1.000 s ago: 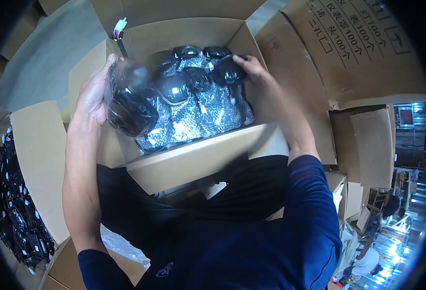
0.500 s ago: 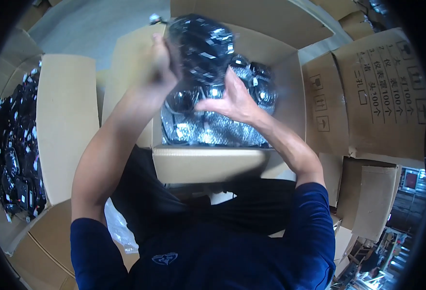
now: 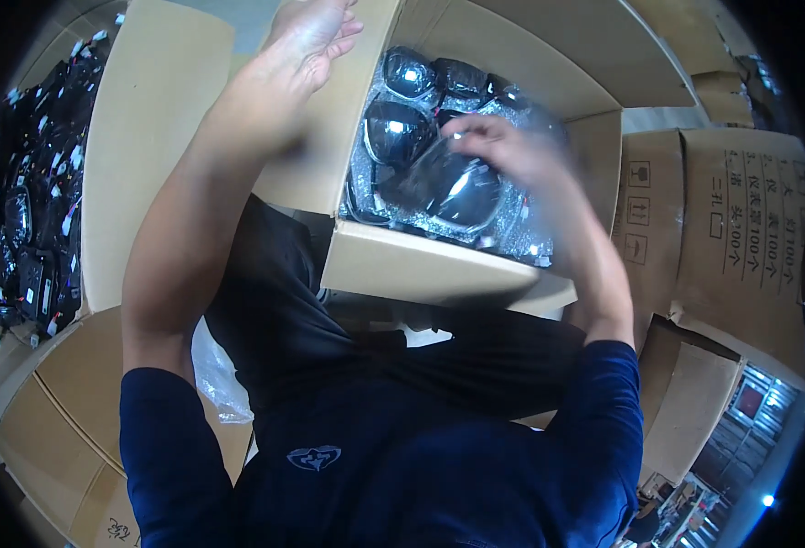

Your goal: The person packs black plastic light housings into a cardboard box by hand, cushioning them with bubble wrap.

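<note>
Main open carton (image 3: 439,269) sits ahead of my lap, slightly right. Inside: bubble wrap (image 3: 517,239) with several black domed units (image 3: 398,132) on it, each in clear film. The one under my right hand (image 3: 494,144) is the wrapped unit (image 3: 462,192), in the near half of the carton, over the bubble wrap. Fingers are at its far edge; hand is blurred, so I can't tell if they grip it or just touch.

Left hand (image 3: 316,44) is out past the carton's left wall, above its folded-out left flap (image 3: 316,178). Fingers loosely curled, nothing in them that I can see; the top edge of the view clips it.

Second carton, far left: heaped with black parts (image 3: 23,215) with white connectors, behind a tall tan flap (image 3: 156,164).

Edges: near flap is folded out toward my legs; far flap leans outward. Right wall is just beside the printed carton (image 3: 741,219), so that side is tight. More room on the left, between the main carton and the tall flap. Bare bubble wrap shows at the near right corner inside.

Writing: printed carton has dark character rows plus framed handling symbols. Handwritten marks on the lower-left carton (image 3: 83,429). Pale emblem (image 3: 314,457) on the shirt chest.
</note>
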Demonstrator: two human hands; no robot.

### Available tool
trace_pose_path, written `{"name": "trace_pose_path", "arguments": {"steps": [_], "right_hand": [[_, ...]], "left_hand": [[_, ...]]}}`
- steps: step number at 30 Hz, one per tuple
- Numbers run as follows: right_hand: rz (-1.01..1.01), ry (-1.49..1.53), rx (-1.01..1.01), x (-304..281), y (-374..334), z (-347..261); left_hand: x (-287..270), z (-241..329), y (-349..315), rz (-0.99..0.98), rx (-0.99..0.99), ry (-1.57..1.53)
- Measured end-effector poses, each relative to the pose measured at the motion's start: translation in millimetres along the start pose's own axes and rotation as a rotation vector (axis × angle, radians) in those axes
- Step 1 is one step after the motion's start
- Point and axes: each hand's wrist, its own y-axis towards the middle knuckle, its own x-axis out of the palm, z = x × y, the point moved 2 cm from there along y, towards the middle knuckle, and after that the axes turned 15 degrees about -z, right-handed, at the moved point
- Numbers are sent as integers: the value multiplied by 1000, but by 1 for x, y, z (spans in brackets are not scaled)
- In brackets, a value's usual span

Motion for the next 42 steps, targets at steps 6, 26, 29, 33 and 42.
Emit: {"name": "trace_pose_path", "arguments": {"steps": [6, 26, 29, 33, 42], "right_hand": [[-14, 884, 254, 81, 75, 132], [31, -840, 175, 79, 19, 86], [-47, -837, 116, 80, 24, 78], [-37, -746, 114, 78, 24, 89], [-41, -658, 258, 80, 29, 83]], "left_hand": [[-16, -11, -7, -254, 330, 168], [-240, 213, -76, 1062, 145, 1614], [-351, 211, -157, 1025, -379, 1851], [-373, 202, -184, 964, -790, 1839], [-412, 208, -121, 650, -1165, 1950]]}}
